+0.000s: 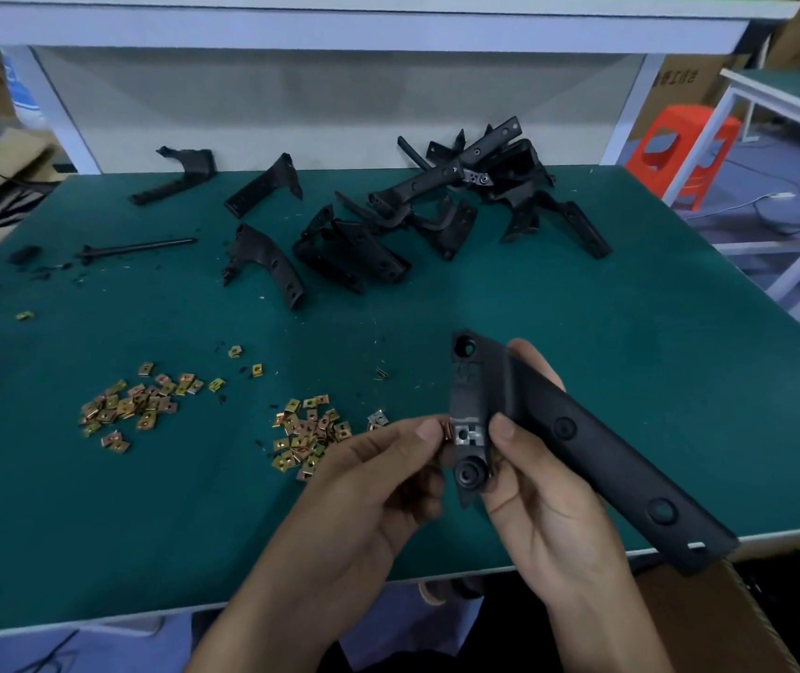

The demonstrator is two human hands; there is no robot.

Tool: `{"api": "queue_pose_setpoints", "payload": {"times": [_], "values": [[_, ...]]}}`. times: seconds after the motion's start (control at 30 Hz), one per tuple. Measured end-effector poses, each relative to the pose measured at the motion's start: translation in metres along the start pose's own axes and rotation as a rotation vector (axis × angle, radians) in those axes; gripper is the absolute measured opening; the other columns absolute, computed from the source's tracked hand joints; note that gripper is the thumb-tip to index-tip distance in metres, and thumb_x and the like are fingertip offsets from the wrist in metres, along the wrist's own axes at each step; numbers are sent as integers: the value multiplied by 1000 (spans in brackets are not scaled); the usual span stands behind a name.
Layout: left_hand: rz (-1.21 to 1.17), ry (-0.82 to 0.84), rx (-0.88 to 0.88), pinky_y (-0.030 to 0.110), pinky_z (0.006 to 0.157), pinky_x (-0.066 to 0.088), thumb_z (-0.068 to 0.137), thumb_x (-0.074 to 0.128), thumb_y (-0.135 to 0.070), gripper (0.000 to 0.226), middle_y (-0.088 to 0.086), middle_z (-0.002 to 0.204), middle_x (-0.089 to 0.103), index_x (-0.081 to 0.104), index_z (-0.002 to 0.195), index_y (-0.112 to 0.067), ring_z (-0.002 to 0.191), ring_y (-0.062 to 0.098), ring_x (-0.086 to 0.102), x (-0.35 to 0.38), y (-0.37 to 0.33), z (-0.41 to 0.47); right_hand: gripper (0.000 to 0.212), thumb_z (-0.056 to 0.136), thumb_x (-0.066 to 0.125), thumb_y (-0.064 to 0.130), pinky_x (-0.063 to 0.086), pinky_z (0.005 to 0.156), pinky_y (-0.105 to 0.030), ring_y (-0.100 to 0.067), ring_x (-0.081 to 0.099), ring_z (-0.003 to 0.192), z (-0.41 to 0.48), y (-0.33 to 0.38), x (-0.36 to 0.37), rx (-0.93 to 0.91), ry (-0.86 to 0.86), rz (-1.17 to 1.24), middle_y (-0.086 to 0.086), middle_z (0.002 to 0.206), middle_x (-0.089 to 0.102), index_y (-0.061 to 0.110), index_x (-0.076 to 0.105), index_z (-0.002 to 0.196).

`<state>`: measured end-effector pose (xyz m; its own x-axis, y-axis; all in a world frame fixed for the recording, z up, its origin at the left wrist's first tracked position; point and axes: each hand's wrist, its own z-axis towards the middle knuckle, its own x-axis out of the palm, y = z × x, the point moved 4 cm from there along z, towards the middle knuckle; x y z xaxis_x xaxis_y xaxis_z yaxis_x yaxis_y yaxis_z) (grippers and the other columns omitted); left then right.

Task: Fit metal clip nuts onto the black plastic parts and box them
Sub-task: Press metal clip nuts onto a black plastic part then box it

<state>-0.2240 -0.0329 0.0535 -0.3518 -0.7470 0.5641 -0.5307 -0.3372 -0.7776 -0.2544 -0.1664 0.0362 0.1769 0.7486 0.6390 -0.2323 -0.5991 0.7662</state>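
Observation:
My right hand (pixel 548 497) grips a long black plastic part (pixel 577 429) above the table's front edge, thumb on its short arm. A silver clip nut (pixel 467 433) sits on that arm. My left hand (pixel 374 483) pinches a copper-coloured clip nut (pixel 445 428) against the arm's left edge. Two heaps of loose gold clip nuts lie on the green mat, one heap (pixel 133 405) at left and one heap (pixel 308 434) just left of my left hand. A pile of black plastic parts (pixel 461 196) lies at the back of the table.
Single black parts (pixel 269 264) and a black rod (pixel 136 247) lie at mid-left on the green table (pixel 631 357). A cardboard box (pixel 709 619) stands below the front right edge. An orange stool (pixel 684 148) and a white frame stand at right.

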Motion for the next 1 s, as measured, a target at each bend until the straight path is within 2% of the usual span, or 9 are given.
{"api": "queue_pose_setpoints", "payload": {"times": [0.23,0.43,0.53,0.67,0.73,0.77,0.87,0.93,1.0], "values": [[112,-4,55,18,57,45,77,72,-28,22,13,79,60,79,83,-8,63,10,51,-1,-6,-5,65,78,86,23,58,84,-32,-21,70,106,-1,3,0,-44,1,-62,-10,124,71,25,58,137],[356,46,76,17,60,44,82,67,-26,17,2,70,61,74,70,-17,66,10,52,-7,-10,-8,63,80,85,20,58,83,-30,-18,73,97,-6,-1,-5,-16,16,-137,-6,111,75,22,58,137],[342,112,35,18,60,42,89,68,-24,24,-2,69,61,71,66,-19,66,7,53,-8,-1,-6,67,77,88,32,56,91,-35,-27,69,110,-10,-5,-11,-2,-4,-257,-11,119,72,28,58,137],[378,110,-29,23,67,46,90,67,-36,29,6,81,68,73,84,-9,73,16,58,-16,22,5,74,73,91,38,54,95,-45,-28,68,112,-16,-9,-24,8,-64,-301,-9,118,72,32,56,138],[556,42,-5,32,78,50,93,64,-48,41,10,90,74,74,94,-9,79,24,65,-27,28,19,66,75,88,26,58,85,-34,-18,73,97,-19,-12,-30,15,-92,-233,-3,100,75,33,60,135],[730,-33,67,33,81,50,94,61,-52,38,5,92,76,75,97,-17,81,19,67,-36,28,28,61,78,81,17,59,79,-29,-15,74,89,-19,-13,-34,16,-115,-190,-1,93,76,31,61,134],[1423,-437,398,37,86,46,96,58,-49,25,-9,93,72,73,96,-29,90,14,62,-61,8,49,55,83,61,-1,60,77,-28,-21,75,100,-19,-13,-46,21,-193,-100,-9,110,77,22,63,133],[1683,-603,328,36,89,35,94,54,-58,32,-7,101,67,70,101,-31,100,20,56,-72,6,63,55,82,59,-2,60,77,-28,-22,74,103,-18,-13,-48,17,-223,-74,-12,114,75,20,63,132],[1742,-622,255,36,88,29,93,53,-61,35,-6,104,66,69,104,-32,102,22,54,-79,8,74,54,81,59,-2,61,76,-29,-23,75,101,-17,-14,-47,20,-222,-61,-12,113,76,22,66,129]]}}
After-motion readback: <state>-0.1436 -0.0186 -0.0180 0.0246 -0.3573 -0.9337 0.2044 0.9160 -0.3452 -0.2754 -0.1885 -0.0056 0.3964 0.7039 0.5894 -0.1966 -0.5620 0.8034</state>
